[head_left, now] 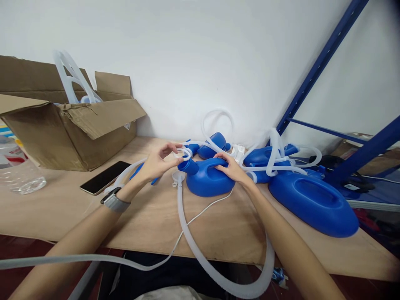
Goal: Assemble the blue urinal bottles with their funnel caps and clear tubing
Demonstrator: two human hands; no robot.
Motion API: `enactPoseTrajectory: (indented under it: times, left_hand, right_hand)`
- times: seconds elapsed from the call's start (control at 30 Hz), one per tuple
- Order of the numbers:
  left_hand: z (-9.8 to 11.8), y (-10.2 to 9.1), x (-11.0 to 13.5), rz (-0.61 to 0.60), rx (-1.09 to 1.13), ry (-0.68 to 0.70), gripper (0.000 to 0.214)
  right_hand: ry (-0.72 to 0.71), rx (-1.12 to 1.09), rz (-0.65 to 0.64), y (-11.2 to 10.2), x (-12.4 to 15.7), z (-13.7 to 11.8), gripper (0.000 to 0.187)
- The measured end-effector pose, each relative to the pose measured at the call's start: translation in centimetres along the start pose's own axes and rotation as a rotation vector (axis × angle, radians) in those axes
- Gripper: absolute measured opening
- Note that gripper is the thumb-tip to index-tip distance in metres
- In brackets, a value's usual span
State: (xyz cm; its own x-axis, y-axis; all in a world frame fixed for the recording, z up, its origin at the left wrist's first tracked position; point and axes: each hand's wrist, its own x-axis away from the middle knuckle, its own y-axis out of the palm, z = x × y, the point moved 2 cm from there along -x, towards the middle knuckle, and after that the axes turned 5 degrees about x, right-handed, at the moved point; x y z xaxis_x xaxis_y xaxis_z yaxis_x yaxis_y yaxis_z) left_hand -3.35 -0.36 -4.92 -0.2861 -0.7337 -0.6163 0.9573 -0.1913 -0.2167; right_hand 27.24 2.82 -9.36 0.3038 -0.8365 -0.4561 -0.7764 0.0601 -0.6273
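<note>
Blue, smooth plastic jug with a rounded body (209, 183) sits on the pale wood-grain table (146, 225), the right hand (231, 167) curled round its handle, the left hand (162, 161) pinching a translucent white ring (188, 154) at its mouth. Ribbed translucent hose (200, 253) loops before the jug; a brown cardboard box (40, 137) stands left of it, a plain white wall (175, 62) behind.

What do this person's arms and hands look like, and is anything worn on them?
Both the left hand and right hand are ungloved, and no sleeves show on the forearms. The left wrist wears a watch-like band, silver-grey with a dark part. Nothing shows on the right wrist.
</note>
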Motion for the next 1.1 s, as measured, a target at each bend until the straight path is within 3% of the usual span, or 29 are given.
enactPoseTrajectory:
  times: [0.17, 0.33, 0.53, 0.67, 0.83, 1.1]
  left_hand:
    - [0.2, 0.1, 0.5, -0.101, -0.337, 0.040, 0.023]
    - [0.1, -0.5, 0.2, -0.199, -0.366, 0.022, 0.049]
    - [2.0, -0.3, -0.7, -0.359, -0.432, 0.082, 0.048]
    - [3.1, -0.2, -1.1, -0.359, -0.510, 0.018, 0.046]
    - [2.3, -0.7, -1.0, -0.297, -0.359, -0.175, 0.052]
    - [0.9, -0.4, -0.7, -0.291, -0.216, -0.170, 0.052]
  right_hand:
    - [-0.018, 0.013, 0.013, 0.0, 0.0, -0.2, 0.027]
    - [-0.026, 0.050, 0.030, 0.1, 0.1, -0.5, 0.026]
    - [-0.007, 0.104, 0.057, 0.7, 0.0, -0.5, 0.022]
    - [-0.010, 0.120, 0.074, 0.8, 0.1, -0.5, 0.023]
    - [-0.004, 0.103, 0.064, 0.8, 0.1, -0.4, 0.024]
    - [0.001, 0.117, 0.075, 1.0, 0.1, -0.2, 0.026]
